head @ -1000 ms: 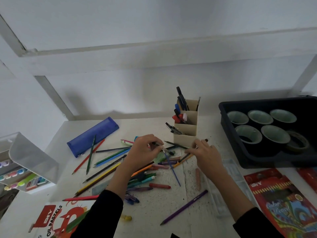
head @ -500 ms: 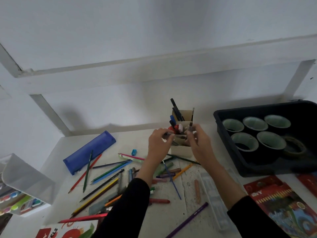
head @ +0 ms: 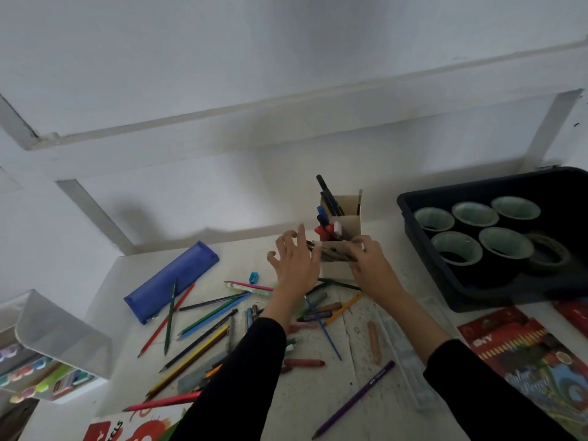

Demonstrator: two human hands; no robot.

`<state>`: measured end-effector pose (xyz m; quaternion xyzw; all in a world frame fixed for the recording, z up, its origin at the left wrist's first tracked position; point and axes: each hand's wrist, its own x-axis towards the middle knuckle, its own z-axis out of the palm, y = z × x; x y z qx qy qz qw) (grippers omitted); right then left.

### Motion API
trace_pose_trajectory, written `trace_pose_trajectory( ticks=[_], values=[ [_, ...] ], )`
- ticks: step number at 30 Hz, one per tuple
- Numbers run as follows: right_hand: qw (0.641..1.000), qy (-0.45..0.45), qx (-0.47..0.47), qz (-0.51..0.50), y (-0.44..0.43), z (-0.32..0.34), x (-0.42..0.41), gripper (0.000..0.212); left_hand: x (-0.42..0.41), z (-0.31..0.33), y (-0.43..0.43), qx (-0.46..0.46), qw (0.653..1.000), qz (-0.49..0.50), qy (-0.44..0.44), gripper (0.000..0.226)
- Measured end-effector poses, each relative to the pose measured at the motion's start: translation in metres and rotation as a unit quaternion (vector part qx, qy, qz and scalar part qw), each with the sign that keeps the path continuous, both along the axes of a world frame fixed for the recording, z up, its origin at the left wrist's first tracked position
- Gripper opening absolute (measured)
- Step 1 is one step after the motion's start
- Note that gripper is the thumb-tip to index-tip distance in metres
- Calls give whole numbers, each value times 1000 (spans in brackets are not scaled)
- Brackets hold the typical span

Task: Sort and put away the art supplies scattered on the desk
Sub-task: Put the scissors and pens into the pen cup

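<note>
Where the stepped beige cardboard pen holder [head: 338, 270] stands on the white tabletop [head: 305, 396], my right hand [head: 369, 265] grips a bundle of dark pencils [head: 327, 252] at its front compartment. My left hand [head: 296, 265], fingers spread, touches their ends. Loose coloured pencils [head: 213, 315] lie just beside.

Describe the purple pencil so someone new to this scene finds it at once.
Start at the black tray on the right of the desk; a red pencil box lies just nearer the person. Left of that box, past a clear case, the purple pencil lies diagonally. It is long, white-printed and alone, away from the pile.
</note>
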<state>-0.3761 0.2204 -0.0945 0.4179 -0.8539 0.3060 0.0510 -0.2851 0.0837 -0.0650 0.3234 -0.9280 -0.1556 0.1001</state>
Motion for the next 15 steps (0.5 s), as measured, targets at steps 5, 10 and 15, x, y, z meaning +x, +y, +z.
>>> trace_pose_trajectory(
  ticks=[5, 10, 15],
  values=[
    [997, 1, -66, -39, 20, -14, 35, 40, 38, -4, -6, 4, 997, 43, 67, 44],
    [999, 34, -28, -13, 31, -54, 95, 36, 106, -23, -20, -5, 995, 88, 38, 43],
    [993, 107, 42, -37, 38, -84, 145, 33, 192, -50, -33, 9, 984, 179, -7, 40]
  ],
)
